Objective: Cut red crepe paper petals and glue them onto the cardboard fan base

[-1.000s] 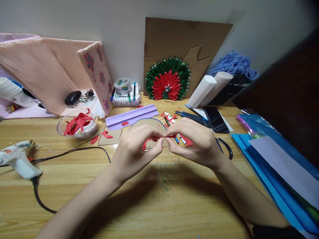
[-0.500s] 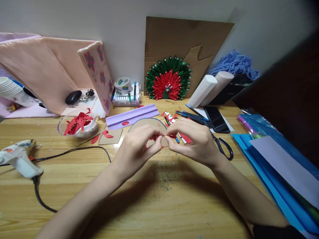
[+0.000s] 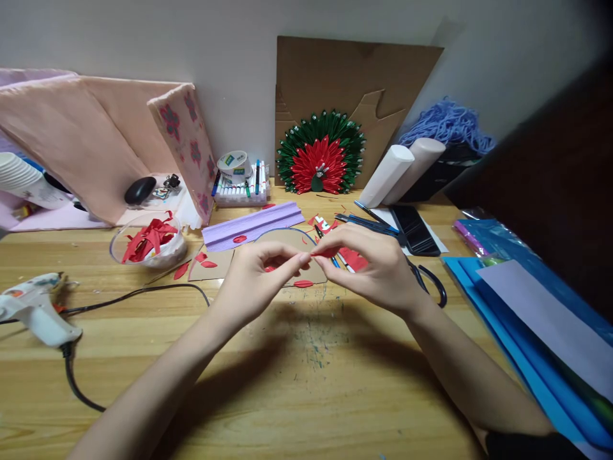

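Note:
A small red paper petal (image 3: 322, 252) is stretched between my two hands above the middle of the table. My left hand (image 3: 261, 271) pinches its tip between thumb and forefinger. On the other side, my right hand (image 3: 373, 265) has its thumb and fingers closed on the same petal, partly hiding it. Beneath them is a cardboard piece with a blue curved edge (image 3: 290, 237), largely covered by my hands. Another red petal (image 3: 302, 284) lies near its front edge, and more red paper (image 3: 353, 259) shows behind my right fingers.
At left are a glue gun (image 3: 41, 310) with its cord and a clear bowl (image 3: 115, 246) of red scraps. A purple crepe strip (image 3: 253, 225), scissors (image 3: 433, 284), a phone (image 3: 416, 230) and blue sheets (image 3: 479, 300) surround my hands. A green-and-red peacock (image 3: 320, 156) leans on cardboard behind.
My fingertips have drawn slightly apart, the left hand moving a little leftward, and more of the red petal shows. The red petal in front of the cardboard is now uncovered.

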{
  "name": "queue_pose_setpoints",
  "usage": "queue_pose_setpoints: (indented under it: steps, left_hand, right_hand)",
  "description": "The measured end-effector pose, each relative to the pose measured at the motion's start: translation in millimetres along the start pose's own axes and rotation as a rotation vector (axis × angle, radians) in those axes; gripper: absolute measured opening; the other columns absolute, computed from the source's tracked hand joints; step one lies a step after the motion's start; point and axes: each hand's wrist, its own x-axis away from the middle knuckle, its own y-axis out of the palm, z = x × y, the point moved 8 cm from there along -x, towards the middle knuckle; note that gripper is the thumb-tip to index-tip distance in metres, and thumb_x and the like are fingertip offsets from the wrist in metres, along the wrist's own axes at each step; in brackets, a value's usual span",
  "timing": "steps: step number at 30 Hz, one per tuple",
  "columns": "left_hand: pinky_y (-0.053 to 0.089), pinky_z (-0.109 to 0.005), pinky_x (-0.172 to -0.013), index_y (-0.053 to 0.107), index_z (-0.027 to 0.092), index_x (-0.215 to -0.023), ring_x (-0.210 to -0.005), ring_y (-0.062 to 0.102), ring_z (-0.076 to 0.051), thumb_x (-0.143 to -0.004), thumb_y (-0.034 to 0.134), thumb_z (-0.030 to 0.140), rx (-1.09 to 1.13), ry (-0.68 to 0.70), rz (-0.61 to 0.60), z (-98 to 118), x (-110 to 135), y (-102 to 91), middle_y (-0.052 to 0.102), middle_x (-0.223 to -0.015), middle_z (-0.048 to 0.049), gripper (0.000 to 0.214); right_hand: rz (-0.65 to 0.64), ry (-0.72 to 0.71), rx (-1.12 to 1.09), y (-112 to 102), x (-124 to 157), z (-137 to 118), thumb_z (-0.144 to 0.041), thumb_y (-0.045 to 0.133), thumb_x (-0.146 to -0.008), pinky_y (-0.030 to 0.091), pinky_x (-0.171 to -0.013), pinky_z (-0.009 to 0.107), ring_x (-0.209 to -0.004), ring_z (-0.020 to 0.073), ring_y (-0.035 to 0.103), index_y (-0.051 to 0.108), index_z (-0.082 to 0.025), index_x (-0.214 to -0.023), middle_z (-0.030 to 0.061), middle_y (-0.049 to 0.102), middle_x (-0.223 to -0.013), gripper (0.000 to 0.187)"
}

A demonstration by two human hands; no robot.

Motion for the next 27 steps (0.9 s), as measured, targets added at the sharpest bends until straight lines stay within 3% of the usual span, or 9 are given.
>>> queue_pose_setpoints:
  steps: [4, 8, 14, 19, 27]
  left_hand:
    - [0.046, -0.018, -0.057, 0.072, 0.017, -0.075, -0.063, 0.062, -0.009, -0.081, 0.063, 0.029, -0.076, 0.061, 0.089, 7.5, -0.4, -9.1, 0.071, -0.07, -0.0002, 0.016]
    - [0.046, -0.018, -0.058, 0.073, 0.017, -0.076, -0.064, 0.062, -0.009, -0.08, 0.063, 0.027, -0.117, 0.105, 0.105, 13.0, 1.2, -9.2, 0.072, -0.072, -0.0005, 0.014]
    - [0.048, -0.018, -0.056, 0.073, 0.016, -0.081, -0.062, 0.064, -0.011, -0.077, 0.067, 0.03, -0.066, -0.002, 0.045, 5.5, -1.7, -3.3, 0.073, -0.074, -0.0018, 0.015]
    - [0.05, -0.018, -0.055, 0.072, 0.016, -0.078, -0.061, 0.064, -0.011, -0.078, 0.064, 0.032, 0.053, -0.082, -0.011, -3.2, -1.5, 2.4, 0.073, -0.075, -0.003, 0.018]
    - [0.052, -0.019, -0.058, 0.071, 0.016, -0.079, -0.063, 0.065, -0.012, -0.078, 0.063, 0.039, 0.179, -0.198, -0.009, -16.2, 2.3, 7.3, 0.072, -0.078, -0.0039, 0.025]
  right_hand:
    - [0.018, 0.302, -0.319, 2.3, 1.6, 29.5, -0.023, 0.061, -0.081, 0.051, -0.066, 0.026, -0.073, 0.0136, 0.062, 0.064, -0.016, -0.085, 0.0033, 0.066, -0.081, 0.008]
    - [0.022, 0.442, -0.514, 8.4, 3.5, 43.8, -0.028, 0.066, -0.078, 0.051, -0.063, 0.025, -0.067, 0.0122, 0.06, 0.063, -0.016, -0.079, 0.0022, 0.064, -0.076, 0.013]
    - [0.046, 0.492, -0.551, 8.9, 6.1, 47.4, -0.028, 0.068, -0.076, 0.051, -0.068, 0.026, -0.072, 0.0125, 0.061, 0.063, -0.017, -0.085, 0.0025, 0.064, -0.081, 0.015]
    - [-0.029, 0.486, -0.552, 14.4, 5.5, 44.4, -0.027, 0.067, -0.077, 0.051, -0.065, 0.026, -0.07, 0.0124, 0.062, 0.062, -0.016, -0.082, 0.0019, 0.064, -0.078, 0.013]
    - [-0.059, 0.531, -0.644, 21.0, 6.3, 44.7, -0.028, 0.069, -0.075, 0.052, -0.067, 0.025, -0.072, 0.0128, 0.064, 0.061, -0.016, -0.085, 0.0016, 0.065, -0.079, 0.017]
